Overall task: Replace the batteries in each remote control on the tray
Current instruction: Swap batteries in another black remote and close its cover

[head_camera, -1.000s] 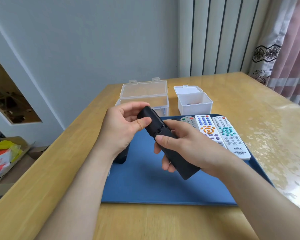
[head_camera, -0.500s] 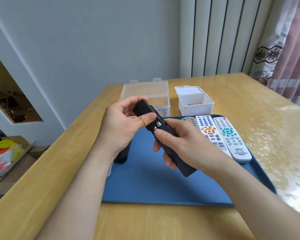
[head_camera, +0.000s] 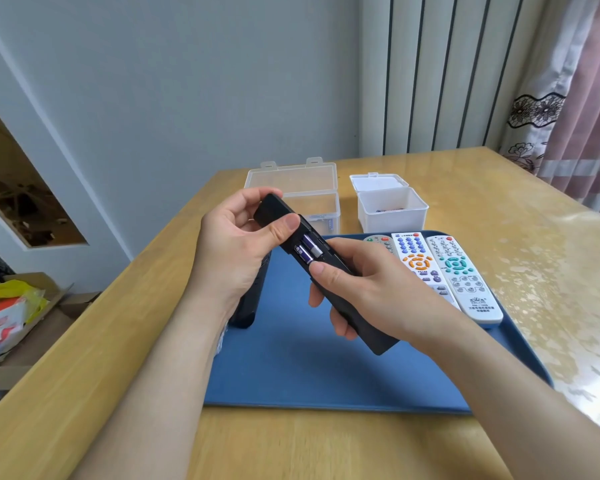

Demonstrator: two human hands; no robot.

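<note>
Over the blue tray (head_camera: 291,368), the right hand (head_camera: 378,292) wraps around the black remote (head_camera: 374,341). The left hand (head_camera: 236,247) pinches its half-slid back cover (head_camera: 274,213), exposing two batteries (head_camera: 307,252). Behind the tray stand an open clear box (head_camera: 312,206), contents unclear, and a white box (head_camera: 392,220) holding small items.

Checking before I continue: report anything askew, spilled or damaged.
Nothing stands out. The black plastic remote control in the right hand has its battery cover, gripped by the left hand, slid partly off two purple-and-white batteries, which fits the task.
</note>
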